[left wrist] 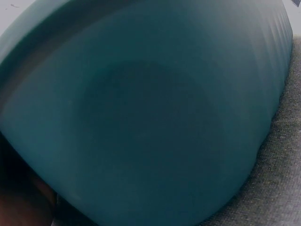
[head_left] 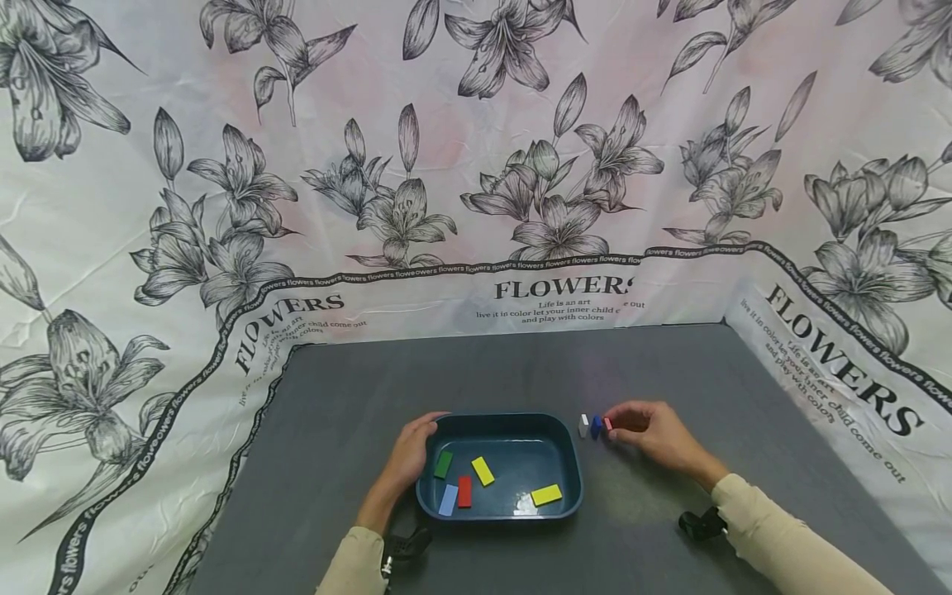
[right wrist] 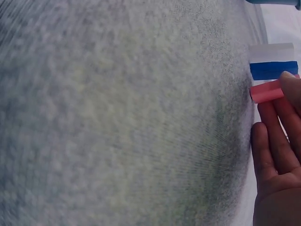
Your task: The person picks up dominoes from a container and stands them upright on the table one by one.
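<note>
At the far left corner of a dark blue tray (head_left: pixel 500 519), my left hand (head_left: pixel 405 456) grips the rim. The tray's outer wall (left wrist: pixel 155 132) fills most of the left wrist view, with a blurred bit of that hand at the lower left. To the right of the tray, my right hand (head_left: pixel 662 434) pinches a pinkish-red block (right wrist: pixel 267 92) between thumb and fingers. Beside it a blue block (right wrist: pixel 273 70) and a white block (right wrist: pixel 272 51) stand upright in a row on the grey table (head_left: pixel 640 529).
Inside the tray lie a green block (head_left: pixel 443 464), a red block (head_left: pixel 464 492), a light blue block (head_left: pixel 449 500) and two yellow blocks, one near the middle (head_left: pixel 483 471), one at the right (head_left: pixel 546 495). Flower-printed cloth (head_left: pixel 416 306) borders the table's back and sides.
</note>
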`<state>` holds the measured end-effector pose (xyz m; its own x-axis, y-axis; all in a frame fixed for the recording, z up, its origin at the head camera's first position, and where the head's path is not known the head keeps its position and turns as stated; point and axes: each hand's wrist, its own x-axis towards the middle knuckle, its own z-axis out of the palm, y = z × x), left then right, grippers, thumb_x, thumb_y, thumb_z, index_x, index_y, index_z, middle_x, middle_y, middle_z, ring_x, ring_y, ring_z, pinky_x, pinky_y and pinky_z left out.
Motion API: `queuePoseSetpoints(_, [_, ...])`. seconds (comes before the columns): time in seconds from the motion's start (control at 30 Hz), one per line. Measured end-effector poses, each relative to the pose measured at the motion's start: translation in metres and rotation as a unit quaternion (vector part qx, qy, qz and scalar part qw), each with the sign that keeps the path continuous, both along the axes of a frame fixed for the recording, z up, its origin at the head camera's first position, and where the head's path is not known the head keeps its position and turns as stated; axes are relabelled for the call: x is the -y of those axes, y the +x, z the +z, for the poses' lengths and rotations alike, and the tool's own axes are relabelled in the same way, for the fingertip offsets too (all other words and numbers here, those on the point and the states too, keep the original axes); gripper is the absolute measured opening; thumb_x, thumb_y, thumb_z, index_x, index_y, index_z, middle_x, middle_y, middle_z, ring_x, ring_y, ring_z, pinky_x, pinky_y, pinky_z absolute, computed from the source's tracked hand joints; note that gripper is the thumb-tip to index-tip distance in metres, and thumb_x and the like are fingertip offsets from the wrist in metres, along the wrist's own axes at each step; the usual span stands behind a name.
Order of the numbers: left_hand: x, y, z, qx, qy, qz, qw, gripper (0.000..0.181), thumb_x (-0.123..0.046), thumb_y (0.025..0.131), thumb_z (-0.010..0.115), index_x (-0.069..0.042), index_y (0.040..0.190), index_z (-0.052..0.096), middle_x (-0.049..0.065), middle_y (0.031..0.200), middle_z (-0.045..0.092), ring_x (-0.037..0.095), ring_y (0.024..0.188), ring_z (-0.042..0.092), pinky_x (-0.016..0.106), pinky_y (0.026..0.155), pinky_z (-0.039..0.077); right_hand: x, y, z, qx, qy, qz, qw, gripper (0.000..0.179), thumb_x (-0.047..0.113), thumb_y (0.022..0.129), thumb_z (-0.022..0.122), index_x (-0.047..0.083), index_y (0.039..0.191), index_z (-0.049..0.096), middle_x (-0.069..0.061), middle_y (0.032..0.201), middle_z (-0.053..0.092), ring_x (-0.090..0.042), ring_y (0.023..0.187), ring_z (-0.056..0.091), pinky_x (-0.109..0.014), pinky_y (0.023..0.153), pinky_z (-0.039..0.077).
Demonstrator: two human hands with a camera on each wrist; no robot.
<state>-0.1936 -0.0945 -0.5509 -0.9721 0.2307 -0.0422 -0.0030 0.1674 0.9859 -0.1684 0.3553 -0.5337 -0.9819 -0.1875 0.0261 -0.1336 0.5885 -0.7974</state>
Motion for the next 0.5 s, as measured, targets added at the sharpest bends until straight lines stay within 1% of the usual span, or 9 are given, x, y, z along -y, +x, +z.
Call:
queuePoseSetpoints(0.33, [-0.0003,-0.0005,-0.0005,0.000,0.004,-0.005,1.0000,0.049,-0.016,0.114,0.032,0.001,0.146,0.065,0.022,0.145,0.069,0.041,0.138,0.062,0.064,0.124,0.040,-0.0048,0.0000,-0.0023,-0.010,0.003,-0.005,0.9999,0.023,0.020,0.097,0.084,0.014,0.119,0.079,-0.004,0.115,0.082,-0.015,0.104,0.078,-0.019,0.089,0.059])
queuePoseSetpoints(0.5, [-0.0008,-0.0012,0.0000,-0.002,0.012,-0.004,0.9999,0.048,-0.012,0.113,0.033,0.003,0.144,0.066,0.023,0.142,0.070,0.039,0.134,0.065,0.059,0.120,0.046,-0.0058,0.0011,-0.0008,-0.013,0.008,-0.006,0.9999,0.025,0.021,0.095,0.086,0.014,0.119,0.080,-0.002,0.114,0.082,-0.015,0.103,0.078,-0.020,0.088,0.059])
